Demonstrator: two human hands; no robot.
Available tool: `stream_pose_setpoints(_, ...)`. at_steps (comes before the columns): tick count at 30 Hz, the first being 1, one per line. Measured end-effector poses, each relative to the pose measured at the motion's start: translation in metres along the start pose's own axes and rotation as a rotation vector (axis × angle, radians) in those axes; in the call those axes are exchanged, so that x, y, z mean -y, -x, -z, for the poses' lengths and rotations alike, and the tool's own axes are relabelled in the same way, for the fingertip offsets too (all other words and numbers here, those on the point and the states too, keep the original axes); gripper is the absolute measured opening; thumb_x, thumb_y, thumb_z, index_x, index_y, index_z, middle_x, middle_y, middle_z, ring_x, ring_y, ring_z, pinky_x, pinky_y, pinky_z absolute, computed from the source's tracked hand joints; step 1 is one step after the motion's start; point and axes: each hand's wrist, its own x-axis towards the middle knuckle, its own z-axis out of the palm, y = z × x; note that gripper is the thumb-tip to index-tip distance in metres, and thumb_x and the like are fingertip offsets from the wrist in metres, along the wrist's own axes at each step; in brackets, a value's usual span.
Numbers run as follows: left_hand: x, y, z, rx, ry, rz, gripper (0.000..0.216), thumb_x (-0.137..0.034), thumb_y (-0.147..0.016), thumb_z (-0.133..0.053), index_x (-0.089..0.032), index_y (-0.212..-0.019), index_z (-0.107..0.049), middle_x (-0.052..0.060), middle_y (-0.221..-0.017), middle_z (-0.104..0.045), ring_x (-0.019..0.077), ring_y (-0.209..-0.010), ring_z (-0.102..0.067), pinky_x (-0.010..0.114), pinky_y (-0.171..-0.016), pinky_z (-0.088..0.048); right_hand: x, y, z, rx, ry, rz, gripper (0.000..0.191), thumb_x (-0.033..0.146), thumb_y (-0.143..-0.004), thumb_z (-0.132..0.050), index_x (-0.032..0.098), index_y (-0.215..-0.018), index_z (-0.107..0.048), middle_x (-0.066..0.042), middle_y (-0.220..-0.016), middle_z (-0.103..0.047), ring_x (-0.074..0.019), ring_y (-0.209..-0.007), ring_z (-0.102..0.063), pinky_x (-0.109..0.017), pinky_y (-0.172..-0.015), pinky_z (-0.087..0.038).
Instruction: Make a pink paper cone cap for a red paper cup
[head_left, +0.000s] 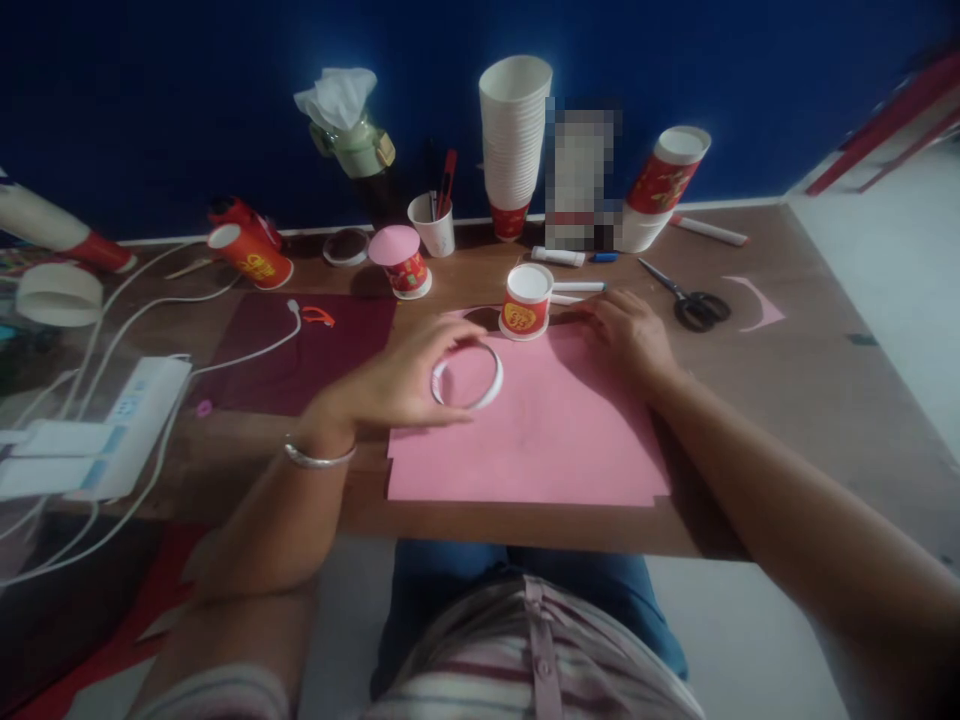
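My left hand (409,375) curves its thumb and fingers round a thin white ring (498,382), which looks like a roll of tape. The ring is over a sheet of pink paper (525,450) that lies at the table's front edge. At the paper's far right corner rests my right hand (626,330), palm down with its fingers stretched out, close to two white pens (577,287). Nothing shows in its grasp. Between the hands, a red and white paper cup (526,312) stands upside down at the paper's far edge.
Scissors (694,305) and a pink paper scrap (761,305) lie at the right. Behind stand a tall cup stack (512,130), a pen cup (435,228) and a cup with a pink cone top (397,255). A power strip (139,425) with white cables occupies the left.
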Motion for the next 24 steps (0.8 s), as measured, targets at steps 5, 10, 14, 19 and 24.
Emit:
stream_pose_setpoints(5, 0.024, 0.018, 0.030, -0.451, 0.261, 0.098, 0.072, -0.054, -0.079, -0.085, -0.027, -0.139, -0.055, 0.011, -0.146, -0.060, 0.0299, -0.133, -0.059, 0.045, -0.114, -0.051, -0.013, -0.002, 0.005, -0.056, 0.032, -0.064, 0.026, 0.024, -0.098, -0.056, 0.014, -0.111, -0.076, -0.017, -0.110, -0.075, -0.0313, -0.104, -0.066, -0.042, -0.094, -0.052)
stream_pose_setpoints(10, 0.038, 0.024, 0.012, -0.498, 0.334, 0.125, 0.070, -0.047, -0.077, -0.087, -0.024, -0.136, -0.057, 0.011, -0.141, -0.062, 0.0275, -0.125, -0.064, 0.043, -0.105, -0.057, -0.023, -0.001, 0.009, -0.099, 0.064, -0.125, 0.026, 0.029, -0.097, -0.058, 0.018, -0.113, -0.074, -0.016, -0.114, -0.074, -0.0324, -0.108, -0.065, -0.046, -0.099, -0.052)
stream_pose_setpoints(14, 0.031, 0.024, -0.003, -0.475, 0.183, 0.181, 0.070, -0.039, -0.078, -0.086, -0.022, -0.138, -0.054, 0.014, -0.142, -0.059, 0.0277, -0.125, -0.063, 0.044, -0.102, -0.058, -0.024, -0.001, 0.008, -0.116, 0.047, -0.149, 0.025, 0.029, -0.096, -0.057, 0.020, -0.114, -0.073, -0.015, -0.112, -0.074, -0.0321, -0.109, -0.066, -0.045, -0.098, -0.053)
stream_pose_setpoints(19, 0.023, 0.015, -0.010, -0.468, -0.066, 0.198, 0.070, -0.034, -0.077, -0.086, -0.021, -0.137, -0.053, 0.014, -0.139, -0.058, 0.0297, -0.129, -0.060, 0.049, -0.110, -0.054, -0.012, -0.002, 0.002, -0.099, 0.000, -0.117, 0.036, 0.028, -0.091, -0.060, 0.018, -0.124, -0.068, -0.014, -0.117, -0.073, -0.0319, -0.112, -0.066, -0.045, -0.098, -0.055)
stream_pose_setpoints(24, 0.033, -0.018, -0.019, -0.471, -0.244, 0.211, 0.070, -0.030, -0.076, -0.087, -0.019, -0.135, -0.051, 0.014, -0.137, -0.059, 0.0314, -0.133, -0.056, 0.051, -0.117, -0.049, -0.008, -0.002, 0.002, -0.025, -0.011, -0.103, 0.036, 0.028, -0.093, -0.057, 0.019, -0.125, -0.069, -0.014, -0.121, -0.073, -0.0322, -0.114, -0.065, -0.046, -0.100, -0.055)
